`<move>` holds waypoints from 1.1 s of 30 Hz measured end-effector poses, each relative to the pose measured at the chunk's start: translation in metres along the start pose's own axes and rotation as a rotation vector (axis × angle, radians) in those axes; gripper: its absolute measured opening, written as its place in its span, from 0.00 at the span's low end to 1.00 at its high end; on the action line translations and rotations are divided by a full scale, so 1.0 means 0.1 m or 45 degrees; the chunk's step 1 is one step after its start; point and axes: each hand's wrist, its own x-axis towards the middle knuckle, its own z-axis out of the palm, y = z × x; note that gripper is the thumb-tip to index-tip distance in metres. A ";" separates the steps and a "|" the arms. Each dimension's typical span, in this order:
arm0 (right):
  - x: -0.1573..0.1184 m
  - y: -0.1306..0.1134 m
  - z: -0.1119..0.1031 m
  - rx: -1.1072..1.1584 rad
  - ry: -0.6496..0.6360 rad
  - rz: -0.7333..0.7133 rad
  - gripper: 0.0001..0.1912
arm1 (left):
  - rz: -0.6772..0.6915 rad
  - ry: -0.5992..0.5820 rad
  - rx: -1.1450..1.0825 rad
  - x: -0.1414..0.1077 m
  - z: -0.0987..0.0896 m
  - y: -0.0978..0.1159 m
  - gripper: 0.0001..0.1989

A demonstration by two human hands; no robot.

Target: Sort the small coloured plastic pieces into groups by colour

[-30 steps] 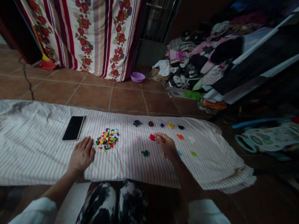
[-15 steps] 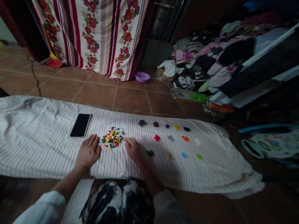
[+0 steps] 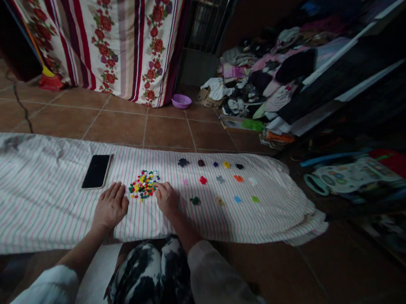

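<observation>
The pile (image 3: 143, 185) lies on the striped cloth (image 3: 141, 222), directly left of our right hand (image 3: 168, 199), whose fingertips reach its right edge. That hand is the nearer one; our left hand (image 3: 109, 206) rests just beside the pile on its left and a little nearer to us, so the pile sits between the two. It spreads into a loose, roughly round patch with no clear long axis, its small pieces crowded and overlapping in the middle and scattered at the rim. We see red, yellow, green, white, orange and some blue among them, but the shape of single pieces is too small to tell. Our right hand has its fingers bent; whether it pinches a piece, we cannot tell. Our left hand is flat on the cloth, palm down, fingers extended, with nothing visible in its grasp. To the right of our right hand, small clusters sorted by colour sit apart in three rough rows: the far one runs from dark grey (image 3: 183, 162) to black (image 3: 239, 166), the middle one from pink (image 3: 185, 182) to white (image 3: 252, 181), the near one from dark green (image 3: 194, 201) to lime (image 3: 255, 199). On the far left of the pile, the phone (image 3: 97, 171) lies with its screen dark.
</observation>
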 end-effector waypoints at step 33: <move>-0.49 0.26 -0.12 0.590 0.251 0.261 0.11 | -0.209 -0.274 0.096 -0.24 -0.10 0.32 0.32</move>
